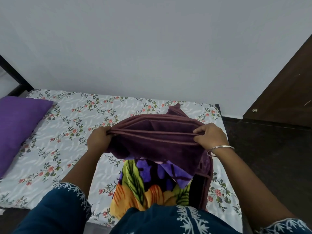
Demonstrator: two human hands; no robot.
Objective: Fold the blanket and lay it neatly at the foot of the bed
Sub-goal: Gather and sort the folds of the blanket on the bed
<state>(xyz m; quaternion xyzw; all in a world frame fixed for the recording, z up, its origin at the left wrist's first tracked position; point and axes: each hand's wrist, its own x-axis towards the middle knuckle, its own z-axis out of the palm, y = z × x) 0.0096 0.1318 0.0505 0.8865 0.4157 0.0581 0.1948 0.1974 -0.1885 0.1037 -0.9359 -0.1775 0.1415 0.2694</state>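
Observation:
A plush blanket (157, 144), maroon on one side and printed with purple, yellow and green flowers on the other, is held up over the bed (70, 132). Several folded maroon edges run in a stretched band between my hands. My left hand (98, 139) grips the left end of that band. My right hand (209, 136), a metal bangle on its wrist, pinches the right end. The flowered part hangs down toward my body over the near side of the bed. A maroon corner pokes up behind the band.
The bed has a white sheet with small pink flowers. A purple pillow (18, 129) lies at its left end. A plain wall stands behind the bed. Dark floor and a dark wooden door (283, 92) are to the right.

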